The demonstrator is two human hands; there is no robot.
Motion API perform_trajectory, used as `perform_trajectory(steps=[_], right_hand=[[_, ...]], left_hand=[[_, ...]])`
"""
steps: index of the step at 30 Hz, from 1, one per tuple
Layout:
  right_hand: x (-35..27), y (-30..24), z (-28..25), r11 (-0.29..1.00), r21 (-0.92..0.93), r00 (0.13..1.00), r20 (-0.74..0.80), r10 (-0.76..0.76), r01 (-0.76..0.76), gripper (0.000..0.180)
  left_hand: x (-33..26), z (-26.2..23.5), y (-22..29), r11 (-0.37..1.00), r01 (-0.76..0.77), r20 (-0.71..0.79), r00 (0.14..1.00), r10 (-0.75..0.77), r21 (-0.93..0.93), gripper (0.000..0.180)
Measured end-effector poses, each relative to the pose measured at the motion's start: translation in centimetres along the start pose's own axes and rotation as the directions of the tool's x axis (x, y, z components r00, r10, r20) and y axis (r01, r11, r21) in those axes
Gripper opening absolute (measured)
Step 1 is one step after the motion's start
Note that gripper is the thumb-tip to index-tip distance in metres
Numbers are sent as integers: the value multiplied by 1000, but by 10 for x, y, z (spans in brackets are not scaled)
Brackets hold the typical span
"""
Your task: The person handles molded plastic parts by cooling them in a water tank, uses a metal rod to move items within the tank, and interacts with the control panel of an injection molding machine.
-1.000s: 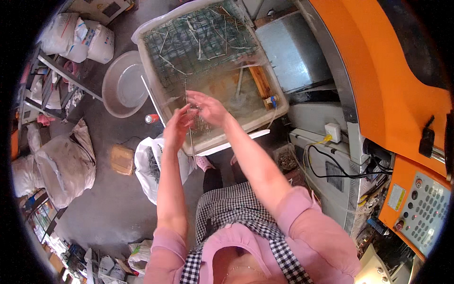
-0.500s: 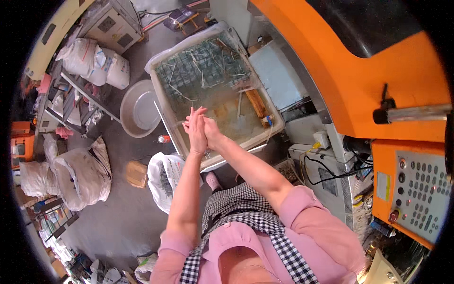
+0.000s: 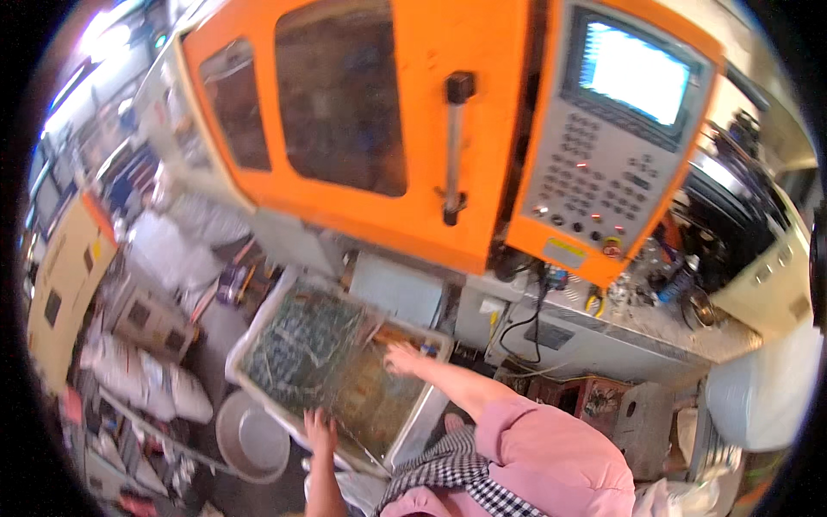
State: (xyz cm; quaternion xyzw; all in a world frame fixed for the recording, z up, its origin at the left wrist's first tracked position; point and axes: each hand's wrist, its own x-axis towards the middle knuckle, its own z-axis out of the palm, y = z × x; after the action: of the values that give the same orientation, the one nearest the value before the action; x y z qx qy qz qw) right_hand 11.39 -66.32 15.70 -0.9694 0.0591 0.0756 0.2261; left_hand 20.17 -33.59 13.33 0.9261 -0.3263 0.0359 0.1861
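My left hand (image 3: pixel 320 429) is at the near left edge of a big white tub (image 3: pixel 244 343), fingers apart and holding nothing I can see. Over the tub's right part reaches my right hand (image 3: pixel 401 358), its fingers stretched out and slightly smeared by motion. It is closest to a brown wooden bar (image 3: pixel 392 334) lying along the far right side. Murky water (image 3: pixel 366 405) fills the tub's right part. On the left lies a dark greenish mesh-like mass (image 3: pixel 297 340) with pale thin strips on it. A thin rod (image 3: pixel 362 441) slants near the front wall.
Behind the tub stands an orange machine (image 3: pixel 431 146) with a dark window, a door handle (image 3: pixel 455 146) and a control panel (image 3: pixel 594 164) with a lit screen. A round grey basin (image 3: pixel 252 438) sits left of the tub. White sacks (image 3: pixel 146 379) are farther left. Cables (image 3: pixel 536 323) hang at the right.
My hands were pressed together over the tub's near edge and are now apart, the right one farther over the water. My view has swung up and right toward the machine and its panel.
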Motion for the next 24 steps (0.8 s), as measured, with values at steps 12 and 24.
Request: perform_trajectory(steps=[12,24], right_hand=[[-369,117,195,220,88,236,340,910,-972,33],[-315,92,146,559,184,581,96,808,-808,52]], left_hand=[[-144,49,-74,642,744,732,540,-415,-186,42],[-167,68,-67,220,828,742,561,-368,-516,29]])
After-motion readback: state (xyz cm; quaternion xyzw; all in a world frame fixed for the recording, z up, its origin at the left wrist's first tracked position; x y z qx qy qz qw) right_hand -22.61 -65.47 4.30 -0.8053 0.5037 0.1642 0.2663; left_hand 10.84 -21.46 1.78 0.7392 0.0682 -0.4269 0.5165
